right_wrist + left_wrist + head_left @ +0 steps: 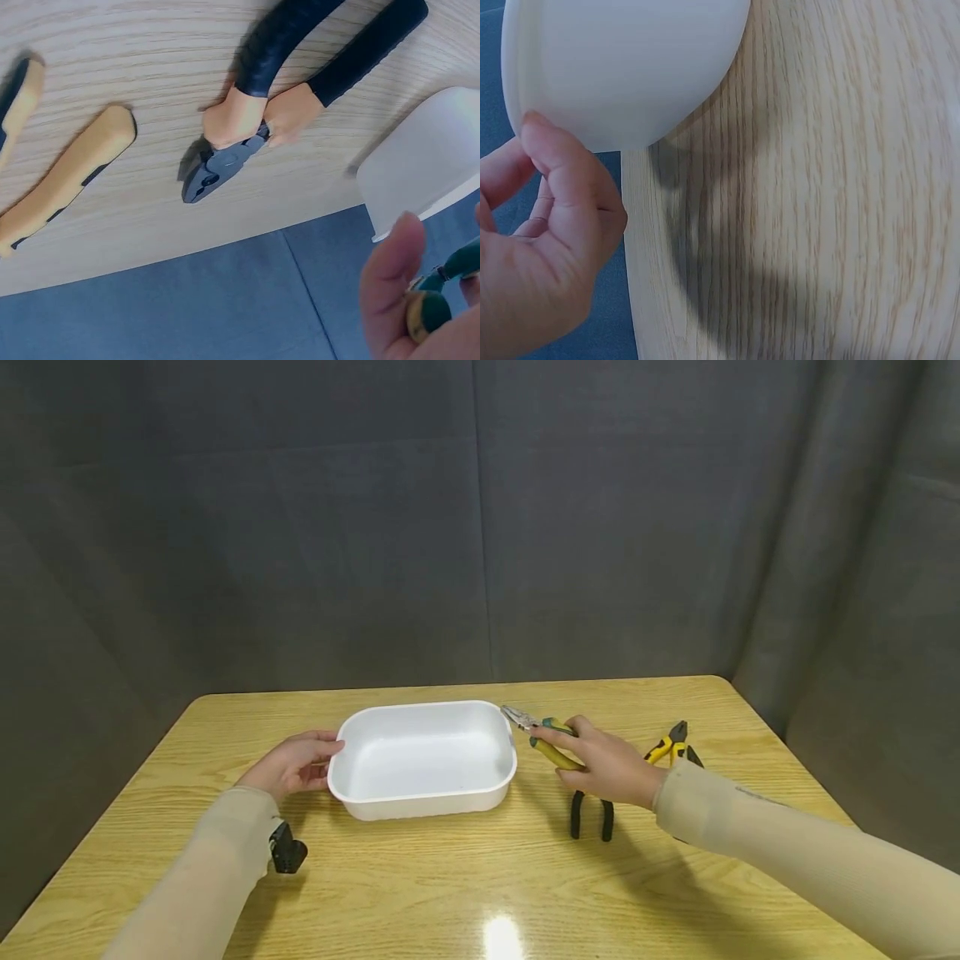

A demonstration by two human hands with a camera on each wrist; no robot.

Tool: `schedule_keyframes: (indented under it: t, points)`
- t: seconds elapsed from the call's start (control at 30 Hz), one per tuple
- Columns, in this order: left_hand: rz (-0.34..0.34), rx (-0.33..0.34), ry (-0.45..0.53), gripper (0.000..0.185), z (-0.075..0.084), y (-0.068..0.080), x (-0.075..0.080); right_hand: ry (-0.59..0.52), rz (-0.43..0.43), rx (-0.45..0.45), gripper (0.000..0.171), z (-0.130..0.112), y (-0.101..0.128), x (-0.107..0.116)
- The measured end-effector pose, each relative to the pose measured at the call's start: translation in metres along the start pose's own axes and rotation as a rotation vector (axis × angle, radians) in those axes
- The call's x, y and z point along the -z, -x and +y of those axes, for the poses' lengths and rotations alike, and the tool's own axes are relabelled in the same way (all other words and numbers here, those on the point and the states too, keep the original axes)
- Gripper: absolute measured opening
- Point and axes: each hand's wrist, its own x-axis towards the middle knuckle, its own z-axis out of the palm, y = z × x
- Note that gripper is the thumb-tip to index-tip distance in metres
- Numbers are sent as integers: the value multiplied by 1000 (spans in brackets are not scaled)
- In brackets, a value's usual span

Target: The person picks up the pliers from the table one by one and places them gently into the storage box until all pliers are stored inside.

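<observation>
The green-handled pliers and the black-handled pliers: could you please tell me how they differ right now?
The green-handled pliers are held in the right hand, lifted beside the white tray; the black-handled pliers lie flat on the table, untouched. The green-handled pliers have green and yellow grips and a slim, pointed nose; the black-handled pliers have black and orange grips and a short, blunt head. Both sit right of the tray.

A plain white tub (423, 760) is seen on a pale wood-grain table (465, 877). Green-and-yellow grips are shown on the long-nose pliers (542, 735), black grips on a second pair (590, 814), yellow-and-black on a third (672, 745). A grey curtain (480, 518) is hung behind.
</observation>
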Motion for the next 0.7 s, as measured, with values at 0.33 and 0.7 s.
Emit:
schedule_keyframes:
  t: [0.33,0.7]
  points:
    - [18,4,-13,56,2,3,0,28,-5,34,58,-9,-10,-2]
    - [-8,-18,6,57,1,1,-3,55,-26,89,58,-20,-26,0]
